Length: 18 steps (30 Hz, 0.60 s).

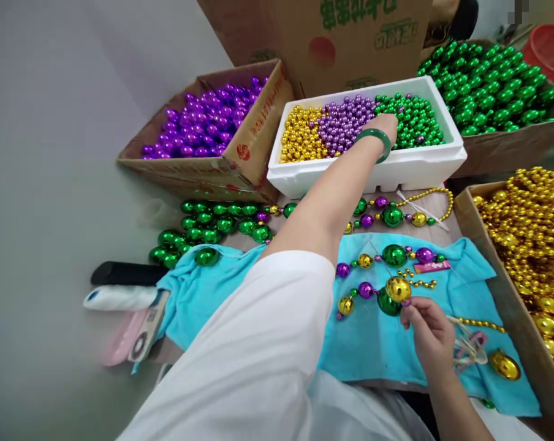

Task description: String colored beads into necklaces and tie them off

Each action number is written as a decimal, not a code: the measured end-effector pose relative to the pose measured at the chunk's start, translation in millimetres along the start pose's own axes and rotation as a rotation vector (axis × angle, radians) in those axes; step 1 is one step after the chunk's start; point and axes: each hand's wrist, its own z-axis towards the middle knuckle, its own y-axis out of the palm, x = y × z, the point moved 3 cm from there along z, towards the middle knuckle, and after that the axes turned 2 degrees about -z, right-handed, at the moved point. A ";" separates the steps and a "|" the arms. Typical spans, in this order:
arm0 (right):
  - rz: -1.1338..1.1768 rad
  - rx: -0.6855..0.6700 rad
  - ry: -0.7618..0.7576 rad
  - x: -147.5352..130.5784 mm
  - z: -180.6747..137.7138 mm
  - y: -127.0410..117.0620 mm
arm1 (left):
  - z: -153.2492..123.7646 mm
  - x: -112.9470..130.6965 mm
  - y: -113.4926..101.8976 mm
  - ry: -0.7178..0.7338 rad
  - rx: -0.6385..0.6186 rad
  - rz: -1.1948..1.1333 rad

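Note:
My left hand [382, 127], with a green bangle [375, 138] on the wrist, reaches into the small green beads [417, 116] of a white foam box [332, 174]. Its fingers are hidden from me. My right hand [426, 324] is closed in a pinch on a small purple bead [406, 302]. That bead sits beside a large gold bead [398, 289] and a large green bead [389, 302] on a bead strand. More gold, green and purple beads trail left along the strand, above a turquoise towel [369, 349]. The foam box also holds small gold beads [299, 138] and purple beads [348, 119].
A carton of purple beads [203, 125] stands left, green beads [493, 86] back right, gold bead strands [529, 226] right. Several large green beads [212, 229] lie near the towel's left end. A finished-looking strand [391, 214] lies behind it. A gold bead [505, 365] rests at right.

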 end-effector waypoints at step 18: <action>-0.184 0.056 -0.030 -1.9 0.3 -6.6 | -293.3 -44.0 42.8 -0.355 -0.132 -1.842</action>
